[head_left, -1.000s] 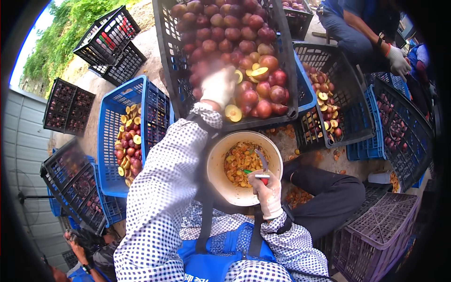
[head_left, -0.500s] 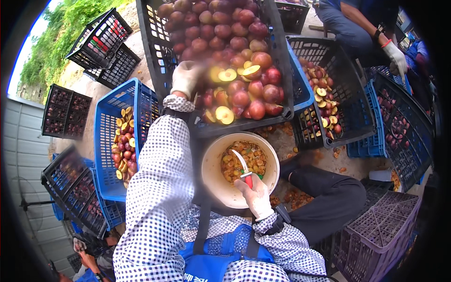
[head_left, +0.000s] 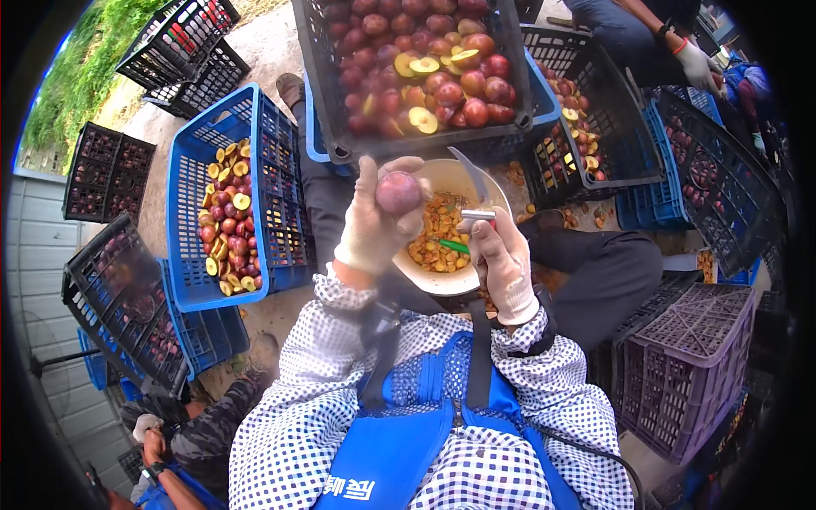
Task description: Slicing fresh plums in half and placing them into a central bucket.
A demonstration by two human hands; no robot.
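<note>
The two hands are apart from each other, one at each side of a round, cream-coloured bucket [head_left: 446, 284], which serves as my landmark. At the bucket's left rim, the person's left hand [head_left: 374, 219], in an off-white glove, grips a whole, round, purplish-red plum [head_left: 399, 193], raised level with the rim in my view. At its right rim, the gloved right hand [head_left: 505, 265] is closed on a knife with a curved metal blade [head_left: 469, 172], the point turned away from the wearer. Inside the bucket lie orange-yellow fruit pieces [head_left: 435, 228] (a bright green strip [head_left: 454, 246] shows among them). Just beyond the bucket sits a black plastic crate [head_left: 442, 141] of dark red plums, some cut to yellow flesh. Left of the bucket is a blue plastic crate [head_left: 217, 303] of whole and halved plums; to its right, nearer the wearer, a purple plastic crate [head_left: 667, 382].
</note>
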